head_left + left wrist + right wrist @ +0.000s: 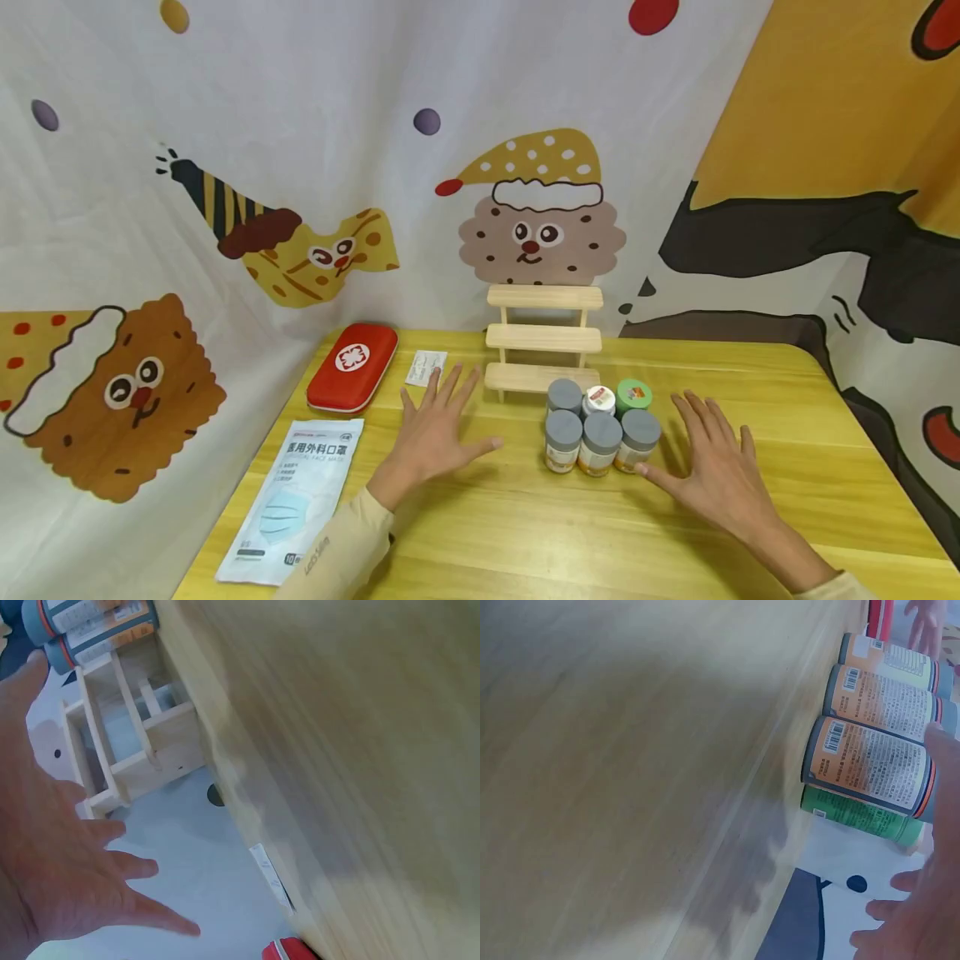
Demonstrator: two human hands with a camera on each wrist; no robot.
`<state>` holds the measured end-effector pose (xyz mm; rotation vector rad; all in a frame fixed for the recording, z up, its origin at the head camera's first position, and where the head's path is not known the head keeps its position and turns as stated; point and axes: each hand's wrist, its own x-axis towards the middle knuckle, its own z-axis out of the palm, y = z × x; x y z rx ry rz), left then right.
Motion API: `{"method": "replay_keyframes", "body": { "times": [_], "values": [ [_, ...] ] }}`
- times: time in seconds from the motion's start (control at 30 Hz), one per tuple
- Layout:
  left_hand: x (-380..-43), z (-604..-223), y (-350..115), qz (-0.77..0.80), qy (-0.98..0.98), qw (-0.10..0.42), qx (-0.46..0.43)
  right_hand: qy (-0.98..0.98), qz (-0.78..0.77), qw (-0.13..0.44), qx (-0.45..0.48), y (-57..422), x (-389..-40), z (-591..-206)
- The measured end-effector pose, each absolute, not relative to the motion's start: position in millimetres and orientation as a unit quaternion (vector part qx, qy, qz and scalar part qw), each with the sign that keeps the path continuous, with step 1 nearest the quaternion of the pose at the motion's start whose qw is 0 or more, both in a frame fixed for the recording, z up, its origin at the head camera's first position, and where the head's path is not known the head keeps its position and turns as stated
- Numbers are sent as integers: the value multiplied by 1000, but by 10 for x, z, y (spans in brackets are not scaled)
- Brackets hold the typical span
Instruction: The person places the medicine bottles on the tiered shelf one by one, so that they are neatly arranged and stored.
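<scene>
My left hand (435,431) hovers over the table with its fingers spread, holding nothing, between a small white packet (427,367) and a cluster of pill bottles. Fingers extended and grasping nothing, my right hand (718,475) is just right of that cluster. Its thumb points at a grey-lidded bottle (638,440); whether they touch I cannot tell. Several bottles have grey lids, one small white bottle (599,400) stands among them, and a green-lidded bottle (633,394) is behind. Orange and white labels show on a bottle (866,765) in the right wrist view.
Behind the bottles stands a three-step wooden rack (543,337). A red zip case (352,367) with a white emblem lies at the back left, and a face mask pack (296,496) lies in front of it. A printed cloth (360,75) hangs behind the wooden table (510,542).
</scene>
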<state>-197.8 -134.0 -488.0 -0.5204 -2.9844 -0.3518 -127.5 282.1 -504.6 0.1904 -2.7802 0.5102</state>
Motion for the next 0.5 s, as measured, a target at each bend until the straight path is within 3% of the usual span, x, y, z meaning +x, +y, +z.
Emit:
{"method": "replay_keyframes", "body": {
  "times": [0.33, 0.5],
  "values": [
    [-2174, -4739, -1339, -261, -945, 73, -184, -931, 273, 220, 101, 2765, -1265, -4965],
    [-2304, -4703, -1307, -390, -907, 49, -150, -905, 321, 251, 126, 2716, -1269, -4951]
  ]
}}
